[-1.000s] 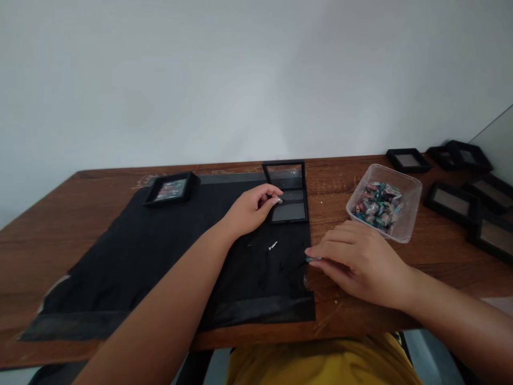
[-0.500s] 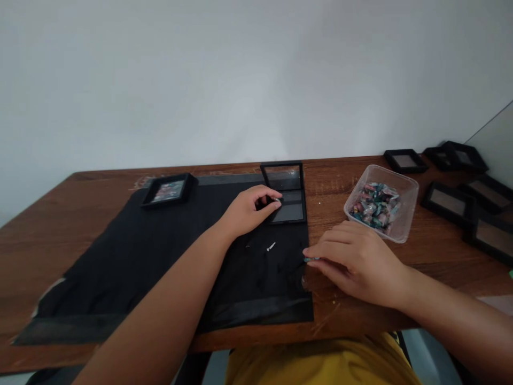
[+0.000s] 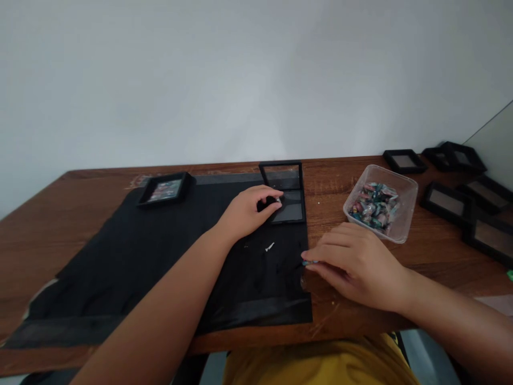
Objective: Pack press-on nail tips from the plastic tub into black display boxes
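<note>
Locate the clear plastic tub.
In the head view, the clear plastic tub stands right of centre on the wooden table, just beyond the right hand.

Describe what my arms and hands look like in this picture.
Your left hand and right hand are both bare, without gloves. Both forearms are uncovered, with no sleeve, watch or bracelet showing. Below, a yellow garment is partly visible.

No text, label, brand, number or sign can be read on anything in view here.
</note>
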The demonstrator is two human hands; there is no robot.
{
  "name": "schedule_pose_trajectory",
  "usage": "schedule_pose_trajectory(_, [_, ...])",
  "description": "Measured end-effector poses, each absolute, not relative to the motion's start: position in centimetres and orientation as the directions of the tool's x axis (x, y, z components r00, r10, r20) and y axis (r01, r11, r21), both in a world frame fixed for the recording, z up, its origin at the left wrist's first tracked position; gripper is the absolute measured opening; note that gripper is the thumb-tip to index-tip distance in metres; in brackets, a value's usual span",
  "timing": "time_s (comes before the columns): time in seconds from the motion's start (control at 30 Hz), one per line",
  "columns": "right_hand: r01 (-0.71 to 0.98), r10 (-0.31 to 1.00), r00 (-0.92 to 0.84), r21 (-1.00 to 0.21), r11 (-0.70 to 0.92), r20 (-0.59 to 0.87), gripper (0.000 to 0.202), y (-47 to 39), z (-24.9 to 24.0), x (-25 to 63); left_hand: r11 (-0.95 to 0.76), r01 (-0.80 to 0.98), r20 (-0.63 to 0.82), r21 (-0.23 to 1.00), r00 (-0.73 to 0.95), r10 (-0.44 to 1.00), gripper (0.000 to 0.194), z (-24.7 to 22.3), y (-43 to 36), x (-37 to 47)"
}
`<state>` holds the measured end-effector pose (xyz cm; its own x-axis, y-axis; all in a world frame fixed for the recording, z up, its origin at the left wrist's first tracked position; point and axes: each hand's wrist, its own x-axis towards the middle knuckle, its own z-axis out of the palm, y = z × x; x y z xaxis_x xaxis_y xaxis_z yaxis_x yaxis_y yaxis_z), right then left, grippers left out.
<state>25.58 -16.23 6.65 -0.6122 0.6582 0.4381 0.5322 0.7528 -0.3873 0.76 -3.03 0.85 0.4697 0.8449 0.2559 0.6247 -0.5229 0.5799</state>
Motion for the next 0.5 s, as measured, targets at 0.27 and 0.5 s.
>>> schedule_pose_trajectory(0.27, [0.532, 0.660, -0.612, -0.390, 0.751, 0.436, 0.018, -16.23, 6.65, 25.53, -0.507, 0.653, 0.245, 0.563, 0.454, 0.857, 0.027, 1.01, -3.21, 0.75])
schedule_pose_trajectory(0.5, [0.528, 0.663, -0.618, -0.402, 0.748, 0.422, 0.017, -16.16, 6.75, 25.49, -0.514, 0.668, 0.281, 0.538, 0.433, 0.856, 0.030, 1.45, -3.70, 1.06])
